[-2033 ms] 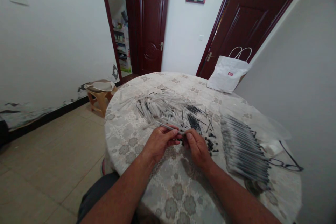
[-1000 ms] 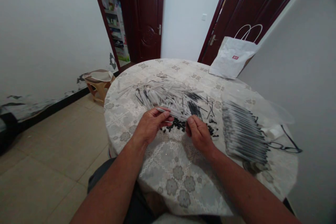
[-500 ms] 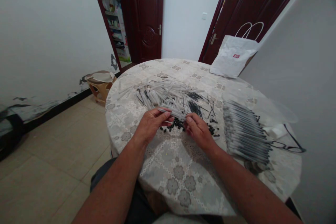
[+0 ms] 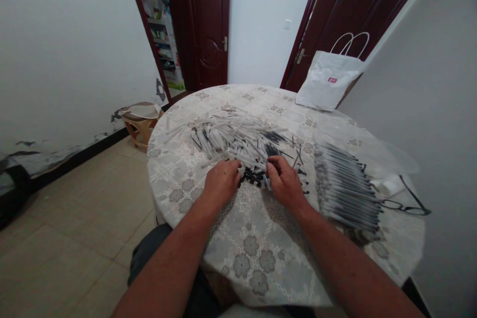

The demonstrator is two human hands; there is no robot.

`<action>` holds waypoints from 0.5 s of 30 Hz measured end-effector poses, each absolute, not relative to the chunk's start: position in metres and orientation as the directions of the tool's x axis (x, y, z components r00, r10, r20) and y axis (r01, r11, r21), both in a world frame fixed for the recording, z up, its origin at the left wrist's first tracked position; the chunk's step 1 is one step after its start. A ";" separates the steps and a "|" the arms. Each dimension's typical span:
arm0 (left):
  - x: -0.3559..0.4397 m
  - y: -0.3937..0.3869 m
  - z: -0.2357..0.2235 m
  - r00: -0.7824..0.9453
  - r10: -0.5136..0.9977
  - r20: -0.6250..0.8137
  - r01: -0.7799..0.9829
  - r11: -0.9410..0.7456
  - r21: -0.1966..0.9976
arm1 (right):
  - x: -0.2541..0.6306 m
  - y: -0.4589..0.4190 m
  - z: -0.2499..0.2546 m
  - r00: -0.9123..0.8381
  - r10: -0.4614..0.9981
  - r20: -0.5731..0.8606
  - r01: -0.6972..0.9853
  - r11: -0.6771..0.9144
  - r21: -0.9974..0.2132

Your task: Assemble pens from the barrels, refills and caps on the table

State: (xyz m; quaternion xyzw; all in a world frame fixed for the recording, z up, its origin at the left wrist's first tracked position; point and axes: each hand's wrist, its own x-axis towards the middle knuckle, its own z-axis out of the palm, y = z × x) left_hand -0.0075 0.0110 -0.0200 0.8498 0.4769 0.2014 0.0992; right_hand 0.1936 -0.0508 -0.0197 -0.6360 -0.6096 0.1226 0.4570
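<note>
My left hand (image 4: 221, 182) rests knuckles up at the near edge of a loose pile of white pen barrels (image 4: 231, 138). Its fingers are curled down onto the pile, and what they hold is hidden. My right hand (image 4: 285, 182) is just to the right, fingers pinched, with a short white pen barrel (image 4: 266, 182) showing beside the thumb. Between the two hands lies a heap of small black caps (image 4: 252, 177). Thin black refills (image 4: 275, 149) lie just beyond my right hand.
A neat row of assembled pens (image 4: 345, 186) lies on the right of the round table (image 4: 257, 253), with eyeglasses (image 4: 406, 203) beyond it. A white paper bag (image 4: 328, 84) leans at the far edge. A low stool (image 4: 139, 119) stands on the floor at left.
Both hands have dropped from a raised hold down onto the table at the caps. The left hand's long white barrel no longer shows. The view tilted down early on.
</note>
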 end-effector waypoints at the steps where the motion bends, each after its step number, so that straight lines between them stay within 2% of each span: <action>1: -0.005 0.011 -0.021 0.471 0.854 0.223 0.797 -0.520 0.307 | 0.194 -0.051 -0.020 0.223 0.887 0.403 0.666 0.163 -0.728; 5: 0.002 0.011 -0.023 0.492 0.850 0.190 0.826 -0.524 0.207 | 0.192 -0.051 -0.017 0.206 0.890 0.406 0.678 0.170 -0.716; 12: 0.009 0.011 -0.026 0.491 0.842 0.222 0.819 -0.533 0.213 | 0.191 -0.051 -0.016 0.199 0.885 0.421 0.675 0.188 -0.713; 15: 0.008 0.011 -0.029 0.471 0.851 0.232 0.811 -0.522 0.266 | 0.191 -0.051 -0.017 0.198 0.884 0.423 0.682 0.186 -0.707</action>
